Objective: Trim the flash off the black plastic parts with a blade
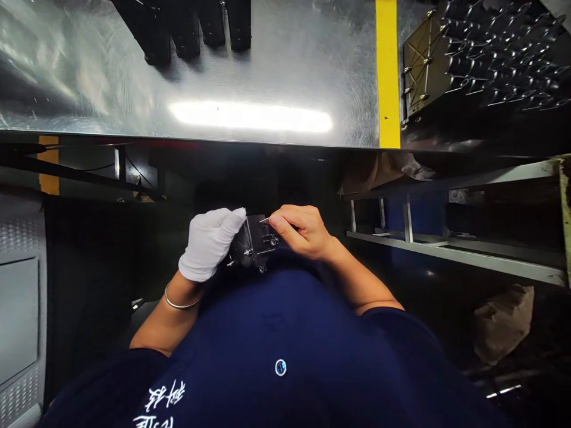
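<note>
My left hand (210,242), in a white glove, is closed on the left side of a small dark block (256,238) with metal pins and fittings, held in front of my body. On the block's other side is my right hand (303,230), bare, its thumb and forefinger pinched on a thin, pale, pointed piece (264,220). The tip of that piece points left over the block's upper part. The rest of the right hand's fingers are curled in.
A metal table (285,77) with a yellow stripe (388,77) lies ahead, its edge beyond my hands. Black parts (214,24) stand at its back. At the right are a block with many looped wires (428,65), a metal frame (446,249) and a brown bag (504,324).
</note>
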{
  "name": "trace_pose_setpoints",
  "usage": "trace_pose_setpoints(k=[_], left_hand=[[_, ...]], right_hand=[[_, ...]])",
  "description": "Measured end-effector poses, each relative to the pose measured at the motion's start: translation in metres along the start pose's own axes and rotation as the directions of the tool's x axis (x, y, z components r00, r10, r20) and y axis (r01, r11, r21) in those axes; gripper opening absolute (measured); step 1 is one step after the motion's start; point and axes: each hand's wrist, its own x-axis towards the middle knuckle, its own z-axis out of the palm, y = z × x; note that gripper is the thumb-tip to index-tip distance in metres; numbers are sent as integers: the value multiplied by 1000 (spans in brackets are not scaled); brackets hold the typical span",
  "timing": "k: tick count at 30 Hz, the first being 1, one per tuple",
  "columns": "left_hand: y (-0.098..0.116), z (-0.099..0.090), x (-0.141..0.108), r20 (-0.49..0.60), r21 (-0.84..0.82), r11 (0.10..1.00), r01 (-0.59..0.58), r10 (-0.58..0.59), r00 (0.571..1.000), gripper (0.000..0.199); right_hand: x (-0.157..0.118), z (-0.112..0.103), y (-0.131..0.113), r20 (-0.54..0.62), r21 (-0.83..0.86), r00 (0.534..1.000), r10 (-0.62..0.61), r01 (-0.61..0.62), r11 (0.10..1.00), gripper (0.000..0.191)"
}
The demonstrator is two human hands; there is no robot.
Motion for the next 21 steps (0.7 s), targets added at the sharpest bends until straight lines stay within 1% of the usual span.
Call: trace_pose_setpoints(k=[5,10,14,19,21], left_hand=[[2,1,1,-6,0,1000,11,-11,1000,65],[2,3,2,-11,20,1000,2,-2,1000,69],[0,3,2,-11,21,1000,0,0,1000,69],[0,3,-1,-22,36,999,-5,6,1000,69],[1,4,-2,-20,50,999,-16,17,1000,68]], right_hand=[[1,-2,0,27,-34,1000,-10,11,999,32],[1,-2,0,3,-25,1000,-21,22,999,32],[1,-1,0,21,-29,1000,-16,16,999,34],[0,-4,2,92,33,995,-41,38,999,32],[0,-9,2,168,86,985,-33,19,996,33]])
